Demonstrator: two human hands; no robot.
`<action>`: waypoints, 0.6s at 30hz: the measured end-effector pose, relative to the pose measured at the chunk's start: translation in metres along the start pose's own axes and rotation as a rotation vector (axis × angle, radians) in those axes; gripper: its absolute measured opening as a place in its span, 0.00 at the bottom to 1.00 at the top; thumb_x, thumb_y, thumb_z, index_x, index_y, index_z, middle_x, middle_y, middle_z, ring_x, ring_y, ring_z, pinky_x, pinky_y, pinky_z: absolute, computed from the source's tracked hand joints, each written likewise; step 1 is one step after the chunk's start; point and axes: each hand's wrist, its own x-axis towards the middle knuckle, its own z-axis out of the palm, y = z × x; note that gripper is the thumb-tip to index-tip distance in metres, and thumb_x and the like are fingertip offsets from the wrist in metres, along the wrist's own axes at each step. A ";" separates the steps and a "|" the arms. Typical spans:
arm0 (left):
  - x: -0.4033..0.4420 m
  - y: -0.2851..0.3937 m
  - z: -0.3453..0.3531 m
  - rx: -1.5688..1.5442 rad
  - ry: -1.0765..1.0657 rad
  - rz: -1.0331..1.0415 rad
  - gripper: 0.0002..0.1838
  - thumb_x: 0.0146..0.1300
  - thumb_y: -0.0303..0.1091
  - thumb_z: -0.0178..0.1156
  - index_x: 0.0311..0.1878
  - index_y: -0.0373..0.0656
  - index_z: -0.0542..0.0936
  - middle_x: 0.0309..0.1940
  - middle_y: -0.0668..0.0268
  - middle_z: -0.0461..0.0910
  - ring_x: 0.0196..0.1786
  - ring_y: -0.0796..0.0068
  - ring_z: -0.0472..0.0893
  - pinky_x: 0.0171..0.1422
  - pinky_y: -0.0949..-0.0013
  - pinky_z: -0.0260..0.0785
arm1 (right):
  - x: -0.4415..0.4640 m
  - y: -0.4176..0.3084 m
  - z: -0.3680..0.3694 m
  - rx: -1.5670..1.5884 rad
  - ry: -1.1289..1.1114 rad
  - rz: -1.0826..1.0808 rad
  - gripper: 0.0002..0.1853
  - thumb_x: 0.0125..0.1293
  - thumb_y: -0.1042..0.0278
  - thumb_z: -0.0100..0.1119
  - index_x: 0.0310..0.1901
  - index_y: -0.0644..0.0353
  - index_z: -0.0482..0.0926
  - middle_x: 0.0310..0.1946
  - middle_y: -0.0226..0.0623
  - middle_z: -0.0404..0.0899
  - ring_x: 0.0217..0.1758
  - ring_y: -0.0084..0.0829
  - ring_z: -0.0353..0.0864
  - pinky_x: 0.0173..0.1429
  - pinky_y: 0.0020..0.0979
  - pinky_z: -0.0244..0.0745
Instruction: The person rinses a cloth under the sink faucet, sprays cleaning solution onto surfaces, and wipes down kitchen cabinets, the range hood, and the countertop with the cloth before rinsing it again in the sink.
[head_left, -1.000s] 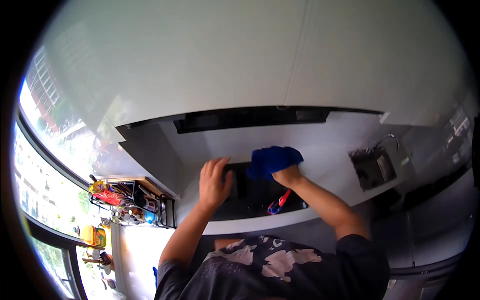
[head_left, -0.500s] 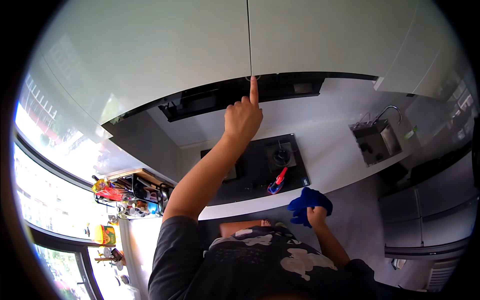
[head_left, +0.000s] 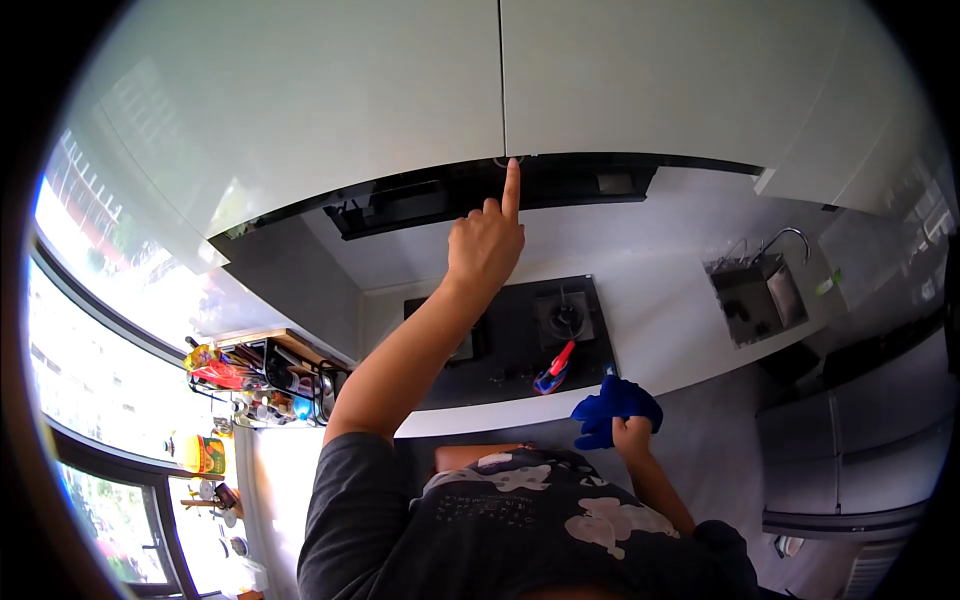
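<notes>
left hand: (head_left: 485,245) raised to 12 o'clock of the cooktop (head_left: 500,345), index finger straight, other fingers folded; grips nothing
fingertip: (head_left: 513,166) at the seam bottom of the upper cabinets (head_left: 300,90), by the top edge of the dark range hood (head_left: 415,206); touch or near-touch, cannot tell
right hand: (head_left: 632,436) low, 4 o'clock of the cooktop, closed on the blue cloth
blue cloth: (head_left: 612,403) bunched, hanging by the tabletop (head_left: 660,325) front edge; contact with the edge, cannot tell
just changed: a second ago cloth was over the cooktop, left hand loosely spread at its 10 o'clock; now cloth is down and off, left hand up at the seam
last half second: both hands nearly unchanged
upshot: right burner (head_left: 567,320) at 2 o'clock now in plain view; cloth work on the cooktop looks paused, attention seems to be on the seam
red-handled tool: (head_left: 563,354) lies on the cooktop at 4 o'clock, near the burner, untouched
sink: (head_left: 765,300) 3 o'clock, well apart from both hands
rack: (head_left: 322,395) 9 o'clock, loaded with bottles and packets
yellow container: (head_left: 211,455) 8 o'clock, by the window
</notes>
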 end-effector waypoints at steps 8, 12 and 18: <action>0.009 -0.002 0.011 0.019 -0.018 -0.046 0.48 0.50 0.43 0.62 0.69 0.44 0.44 0.21 0.66 0.73 0.19 0.72 0.76 0.22 0.71 0.71 | 0.023 -0.023 -0.006 0.044 0.013 -0.034 0.09 0.49 0.80 0.51 0.33 0.63 0.78 0.33 0.46 0.79 0.39 0.45 0.78 0.47 0.36 0.70; -0.013 0.008 -0.009 -0.085 -0.057 -0.006 0.48 0.51 0.42 0.62 0.69 0.44 0.44 0.22 0.65 0.74 0.21 0.70 0.77 0.23 0.70 0.71 | 0.038 -0.038 -0.018 0.074 0.019 -0.145 0.08 0.49 0.80 0.51 0.31 0.63 0.78 0.32 0.45 0.79 0.38 0.43 0.78 0.46 0.35 0.70; -0.032 0.007 -0.009 -0.156 -0.137 0.006 0.47 0.52 0.42 0.62 0.69 0.44 0.44 0.25 0.63 0.76 0.22 0.68 0.78 0.26 0.68 0.73 | 0.046 -0.048 -0.012 0.116 0.036 -0.147 0.06 0.48 0.80 0.52 0.29 0.62 0.78 0.32 0.44 0.79 0.38 0.43 0.78 0.46 0.36 0.70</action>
